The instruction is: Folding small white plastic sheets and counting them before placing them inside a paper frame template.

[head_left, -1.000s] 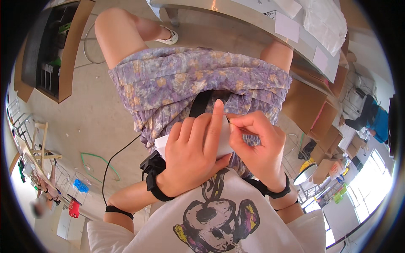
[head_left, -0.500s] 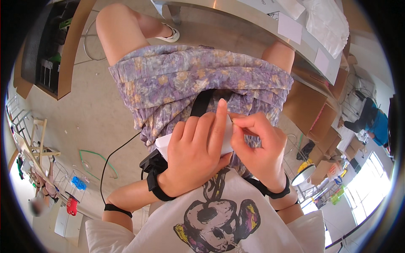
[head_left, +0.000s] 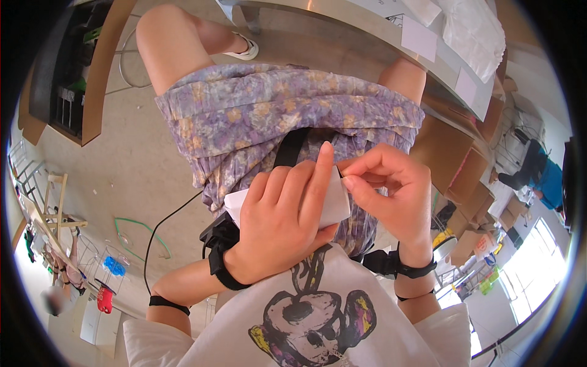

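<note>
A small white box (head_left: 335,205) rests over my lap, crossing in front of the floral skirt. My left hand (head_left: 281,211) lies across its top and grips it, with the thumb along the near side and the index finger stretched away from me. At the box's right end, the thumb and index finger of my right hand (head_left: 394,189) pinch at the far corner. A thin dark edge shows beside those fingertips; what is between them is too small to make out. A black strap (head_left: 290,148) lies on the skirt beyond the box.
A metal-edged table (head_left: 361,24) carries papers and a clear plastic bag (head_left: 474,37). Cardboard boxes (head_left: 446,153) stand under it at right. An open carton (head_left: 95,73) with black contents is at far left. A black cable (head_left: 165,221) runs from my left arm.
My right hand has shifted right and turned slightly, still pinching at the box's corner. The box's right end has moved a little to the right, while my left hand stays around it.
</note>
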Available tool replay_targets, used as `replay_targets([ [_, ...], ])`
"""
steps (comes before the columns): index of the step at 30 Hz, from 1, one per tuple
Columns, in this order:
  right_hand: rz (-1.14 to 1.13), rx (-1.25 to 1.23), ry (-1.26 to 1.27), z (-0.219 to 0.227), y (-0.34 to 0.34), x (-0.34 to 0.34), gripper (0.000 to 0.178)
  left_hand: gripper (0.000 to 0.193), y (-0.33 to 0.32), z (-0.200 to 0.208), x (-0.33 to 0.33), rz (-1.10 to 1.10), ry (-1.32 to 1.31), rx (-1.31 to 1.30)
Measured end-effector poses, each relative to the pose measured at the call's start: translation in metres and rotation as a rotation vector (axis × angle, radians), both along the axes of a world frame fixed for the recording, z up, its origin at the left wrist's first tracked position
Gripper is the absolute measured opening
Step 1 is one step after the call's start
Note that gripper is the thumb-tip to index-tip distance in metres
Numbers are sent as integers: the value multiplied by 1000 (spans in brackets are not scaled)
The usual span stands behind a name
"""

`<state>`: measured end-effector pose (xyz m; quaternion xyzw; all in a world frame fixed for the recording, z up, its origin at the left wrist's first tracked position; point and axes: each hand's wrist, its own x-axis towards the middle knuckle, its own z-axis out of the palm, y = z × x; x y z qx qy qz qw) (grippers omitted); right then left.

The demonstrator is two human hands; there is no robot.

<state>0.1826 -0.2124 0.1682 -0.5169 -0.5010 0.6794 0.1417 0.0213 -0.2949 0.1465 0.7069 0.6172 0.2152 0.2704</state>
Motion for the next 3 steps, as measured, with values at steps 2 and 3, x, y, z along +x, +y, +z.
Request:
replay_targets([
  [2,-6,-11,1,0,0,1,6,100,1,1,0,-9,-16,-7],
  [3,-11,-23,4,-1,0,1,6,100,1,1,0,-13,-18,-15],
])
